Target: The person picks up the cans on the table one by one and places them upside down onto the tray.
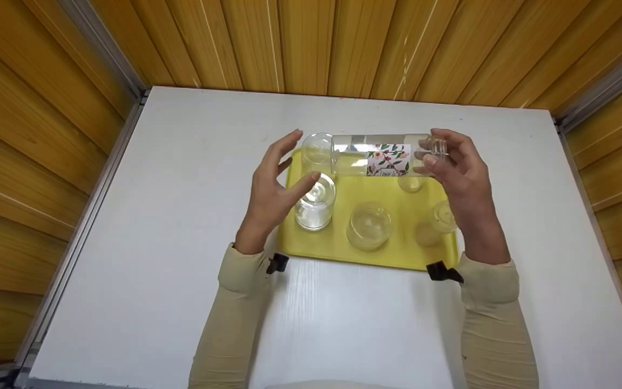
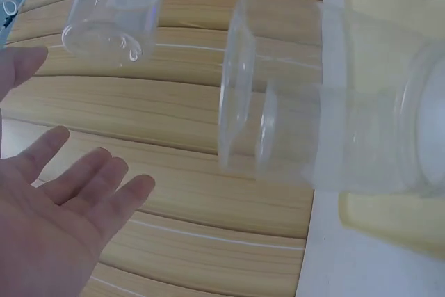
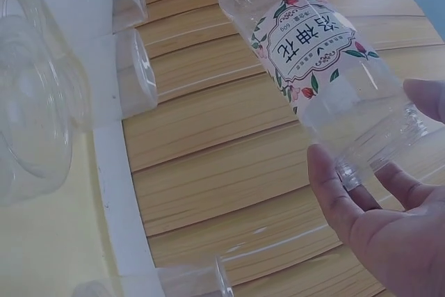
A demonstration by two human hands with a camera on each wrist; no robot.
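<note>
A clear plastic jar (image 1: 354, 156) with a floral label lies sideways in the air above the yellow tray (image 1: 365, 258). My right hand (image 1: 465, 173) grips its threaded neck end between thumb and fingers. In the right wrist view the jar's label (image 3: 309, 46) carries Chinese characters, and the right fingers curl round the neck. My left hand (image 1: 273, 189) is spread near the jar's base, apart from it. The left wrist view shows a gap between the left hand (image 2: 62, 213) and the jar's base (image 2: 108, 39).
On the tray stand several clear containers: a tall one (image 1: 315, 208) at the left, a wide round one (image 1: 369, 226) in front, and a small one (image 1: 444, 216) at the right. The tray sits on a white table (image 1: 181, 216). Wood-patterned panels (image 1: 311, 48) enclose the table.
</note>
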